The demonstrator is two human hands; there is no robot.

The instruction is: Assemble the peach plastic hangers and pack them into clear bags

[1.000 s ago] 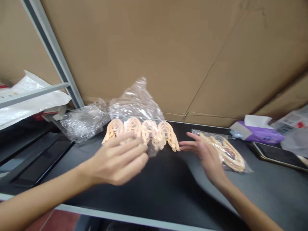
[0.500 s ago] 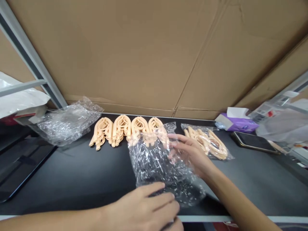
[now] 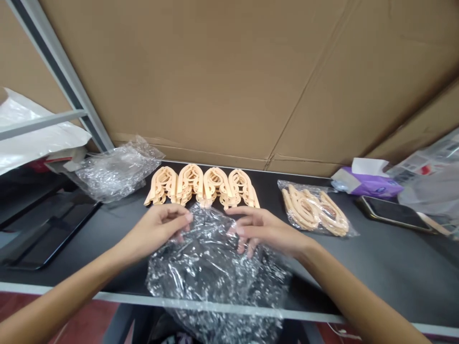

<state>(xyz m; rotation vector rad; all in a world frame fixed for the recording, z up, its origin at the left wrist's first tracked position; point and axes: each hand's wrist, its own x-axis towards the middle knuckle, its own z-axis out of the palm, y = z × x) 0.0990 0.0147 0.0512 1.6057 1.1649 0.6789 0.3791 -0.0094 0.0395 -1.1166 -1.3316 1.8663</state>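
Observation:
A crumpled clear plastic bag (image 3: 215,272) spreads between my hands and hangs over the table's front edge. My left hand (image 3: 161,228) pinches the bag's upper left side between thumb and fingers. On the opposite side, my right hand (image 3: 267,231) has its thumb and curled fingers on the bag, the index finger stretched toward the hangers. Just beyond the bag stand several peach plastic folding hangers (image 3: 190,184), folded and bunched in a row. To the right lies another clear bag with folded peach hangers (image 3: 311,208) inside, apart from my right hand.
Crumpled clear plastic bags (image 3: 116,172) lie at the back left, near a dark flat tablet-like panel (image 3: 53,239). At the right are a purple tissue pack (image 3: 373,182) and a phone (image 3: 396,213). A cardboard wall (image 3: 222,86) closes off the back of the black table (image 3: 376,277).
My left hand has moved up and left from the front edge to the bag's upper side. The bag has come down toward me, off the hangers, which now show uncovered.

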